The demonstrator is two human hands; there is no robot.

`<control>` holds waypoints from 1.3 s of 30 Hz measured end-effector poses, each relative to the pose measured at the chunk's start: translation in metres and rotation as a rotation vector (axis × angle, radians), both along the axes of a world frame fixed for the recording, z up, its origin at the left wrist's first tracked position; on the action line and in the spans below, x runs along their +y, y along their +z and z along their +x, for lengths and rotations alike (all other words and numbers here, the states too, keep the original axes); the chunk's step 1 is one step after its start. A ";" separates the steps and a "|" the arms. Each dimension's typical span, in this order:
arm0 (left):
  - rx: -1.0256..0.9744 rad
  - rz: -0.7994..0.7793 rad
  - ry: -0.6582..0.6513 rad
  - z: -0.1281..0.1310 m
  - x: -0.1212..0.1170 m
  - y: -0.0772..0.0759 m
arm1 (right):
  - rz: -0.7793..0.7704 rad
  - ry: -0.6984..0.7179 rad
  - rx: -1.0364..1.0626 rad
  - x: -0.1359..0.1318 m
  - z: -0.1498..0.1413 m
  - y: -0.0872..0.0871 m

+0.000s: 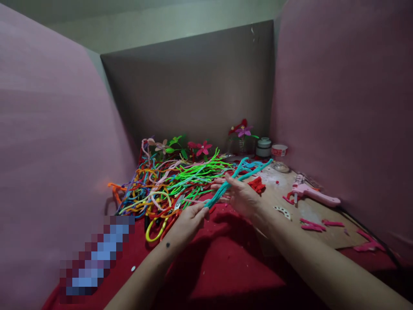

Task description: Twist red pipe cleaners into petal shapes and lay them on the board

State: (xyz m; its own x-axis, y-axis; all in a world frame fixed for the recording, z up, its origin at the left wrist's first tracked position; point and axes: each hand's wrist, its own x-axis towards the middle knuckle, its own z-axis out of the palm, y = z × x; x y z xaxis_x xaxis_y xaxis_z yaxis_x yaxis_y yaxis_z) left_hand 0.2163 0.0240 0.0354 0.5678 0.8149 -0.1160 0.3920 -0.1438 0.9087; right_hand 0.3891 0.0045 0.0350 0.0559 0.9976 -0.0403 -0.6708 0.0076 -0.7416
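My left hand (191, 218) pinches the near end of a teal pipe cleaner bundle (240, 178). The bundle runs up and to the right, and its far ends fan out near the back. My right hand (239, 194) lies under the bundle's middle, fingers curled round it. Both hands hover over a red cloth (226, 262), just in front of a big tangled pile of coloured pipe cleaners (167, 183).
Yellow-handled scissors (158, 228) lie by the pile. A pink glue gun (311, 194) and pink scraps rest on a brown board (306, 213) at right. Pipe-cleaner flowers (202, 148), a small jar (263, 147) and a tape roll (279, 150) stand at the back. Pink panels wall both sides.
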 end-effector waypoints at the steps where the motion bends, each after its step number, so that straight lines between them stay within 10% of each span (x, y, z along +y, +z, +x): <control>1: -0.008 0.007 -0.003 0.001 0.002 -0.003 | 0.006 0.004 -0.044 -0.001 -0.002 -0.003; 23: -0.088 0.093 0.133 0.007 0.023 -0.012 | 0.247 -0.056 -0.061 0.020 -0.004 -0.023; 28: -0.081 0.286 0.158 0.009 0.020 -0.011 | 0.123 -0.119 -0.109 0.022 -0.005 -0.024; 39: -0.247 0.051 0.258 0.000 0.032 -0.012 | -0.011 -0.275 -0.158 0.020 -0.012 -0.022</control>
